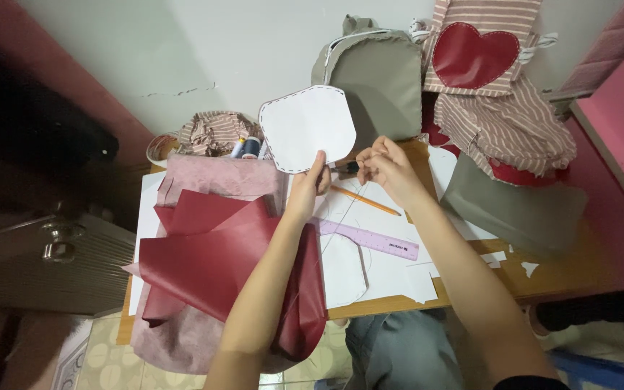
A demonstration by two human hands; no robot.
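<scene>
A white rounded panel [306, 128] is held up over the far middle of the table [543, 278], pinched at its lower edge by the left hand [310, 184]. A dashed stitch line is seen round most of its rim — the right edge looks unsewn. The right hand [388, 167] is closed on a needle too small to make out; glossy red sheets [211, 256] lie left, a lilac ruler [370, 239] and pencil [365, 200] below.

A home sewing corner; around the wooden table [543, 278] lie red fabric pieces [211, 263], thread spools [245, 147], a ruler [370, 240], and behind it striped bags [482, 54].
</scene>
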